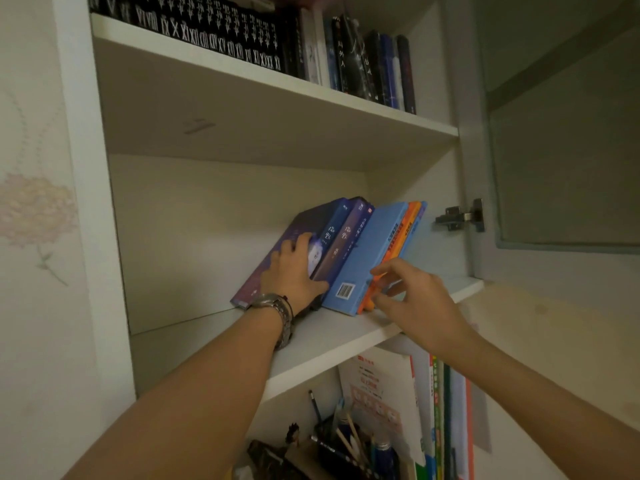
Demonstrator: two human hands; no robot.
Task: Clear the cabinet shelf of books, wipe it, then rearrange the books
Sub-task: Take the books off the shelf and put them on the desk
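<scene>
Head view: small row of books (pixel 349 251) sits at the right end of the middle cabinet shelf (pixel 214 344), all leaning right toward the side wall, tops tipped up-right, bottom edges on the board, spines facing out. Long axis of each book runs from lower left to upper right, clearly off upright. Left hand (pixel 294 271), with a wristwatch (pixel 277 308) on the wrist, lies spread on the cover of the dark purple book (pixel 273 258) at the left end of the row, fingers curling around its front edge, thumb near the neighbouring blue spine; reads as grasping or bracing it, can't tell which. Right hand (pixel 415 292) is by the foot of the orange book (pixel 394 251) and the thin blue ones at the right end, fingers loosely parted and holding nothing, fingertips touching or just off the spines, not clear. Risk, as a judgement: if the purple book comes out alone, the rest lose their left support and could slide flat or off the front lip onto the pen holder (pixel 349 445) and books below. A one-handed grip on several slick covers could also fan open and drop one. Left part of the shelf board is bare.
</scene>
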